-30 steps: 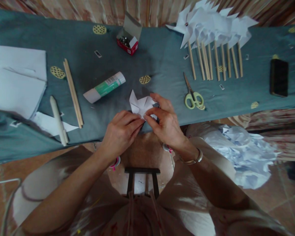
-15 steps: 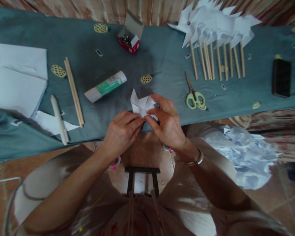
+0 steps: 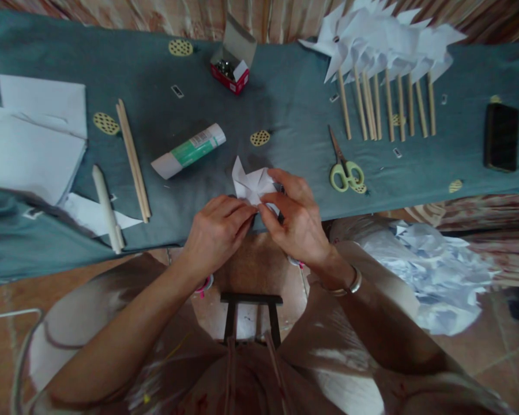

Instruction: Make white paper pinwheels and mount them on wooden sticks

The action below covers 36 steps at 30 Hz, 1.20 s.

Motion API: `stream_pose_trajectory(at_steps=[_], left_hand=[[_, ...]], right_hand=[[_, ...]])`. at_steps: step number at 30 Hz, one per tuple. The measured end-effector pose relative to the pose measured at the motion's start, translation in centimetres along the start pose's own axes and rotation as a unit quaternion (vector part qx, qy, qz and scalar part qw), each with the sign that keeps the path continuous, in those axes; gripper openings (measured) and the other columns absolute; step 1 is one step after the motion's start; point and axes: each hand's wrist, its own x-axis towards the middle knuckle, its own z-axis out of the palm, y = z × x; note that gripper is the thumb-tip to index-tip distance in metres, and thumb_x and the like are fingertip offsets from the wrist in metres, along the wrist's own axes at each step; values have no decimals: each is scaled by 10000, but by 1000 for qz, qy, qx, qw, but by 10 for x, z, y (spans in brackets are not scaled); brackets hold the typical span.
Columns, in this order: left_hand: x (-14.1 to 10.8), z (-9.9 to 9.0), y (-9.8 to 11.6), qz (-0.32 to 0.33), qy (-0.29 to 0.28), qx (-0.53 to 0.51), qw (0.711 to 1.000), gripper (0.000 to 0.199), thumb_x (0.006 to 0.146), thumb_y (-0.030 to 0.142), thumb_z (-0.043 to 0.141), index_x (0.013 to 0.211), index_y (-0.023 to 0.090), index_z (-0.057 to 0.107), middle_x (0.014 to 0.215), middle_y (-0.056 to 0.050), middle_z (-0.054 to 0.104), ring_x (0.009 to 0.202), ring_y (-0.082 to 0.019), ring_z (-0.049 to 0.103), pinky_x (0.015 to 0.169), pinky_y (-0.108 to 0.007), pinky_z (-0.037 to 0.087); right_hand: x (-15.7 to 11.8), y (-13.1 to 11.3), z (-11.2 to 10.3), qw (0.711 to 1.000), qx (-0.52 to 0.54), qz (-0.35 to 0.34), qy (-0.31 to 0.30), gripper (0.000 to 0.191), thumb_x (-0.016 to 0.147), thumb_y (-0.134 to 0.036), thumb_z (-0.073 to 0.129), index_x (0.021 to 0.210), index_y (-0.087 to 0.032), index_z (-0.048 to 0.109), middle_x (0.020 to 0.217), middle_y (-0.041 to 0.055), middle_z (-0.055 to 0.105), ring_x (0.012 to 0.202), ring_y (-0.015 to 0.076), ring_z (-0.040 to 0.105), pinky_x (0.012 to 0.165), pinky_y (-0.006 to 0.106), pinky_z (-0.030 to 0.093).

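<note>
A white paper pinwheel [image 3: 253, 183] with folded, pointed blades is held between my two hands at the table's near edge. My left hand [image 3: 220, 227] pinches its lower left side, thumb and fingers pressed together. On the lower right side, my right hand [image 3: 296, 216] grips the paper with thumb and fingertips, its index finger over the right blade. The fingertips of both hands meet at the lower edge and hide part of the paper there. Above and left of the hands lies a glue tube [image 3: 190, 151] with a green band.
Green scissors [image 3: 346, 174] lie to the right, below a row of finished pinwheels [image 3: 384, 43] on sticks. An opened red box [image 3: 230, 75] of small metal pieces stands at the back. Wooden sticks [image 3: 133, 161], a pale pointed tool [image 3: 107, 210] and paper sheets [image 3: 34, 150] lie left; a phone [image 3: 501, 137], far right.
Both hands keep their hold on the pinwheel, with only slight finger shifts at its lower edge. The whole view has slid a little to the right.
</note>
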Motion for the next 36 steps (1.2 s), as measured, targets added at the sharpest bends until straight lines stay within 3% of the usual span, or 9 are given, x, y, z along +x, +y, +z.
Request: stream_pose_trajectory(at_steps=[8,17,36], left_hand=[[0,0,0,9,6,3,1000,172,950,187,544,1014,147,699,936,-74,730,852,-187,666,764,-297,543],[0,0,0,14,14,13,1000,168,950,194,548,999,143,701,936,-78,732,845,-189,673,761,-300,547],[0,1,0,2,6,6,1000,166,946,189,548,1003,154,699,943,-76,731,846,-188,677,761,-297,540]], right_hand=[[-1,2,1,998,-36,-42,20,176,917,-289,566,938,-183,705,1373,134,590,1267,275,541,1071,448,461],[-3,0,0,999,-29,-14,18,164,942,-327,546,989,-272,693,1384,43,580,1281,277,531,1086,497,442],[-3,-1,1,1000,-11,-6,-8,209,948,-333,509,1000,-258,698,1389,50,569,1289,299,520,1090,492,421]])
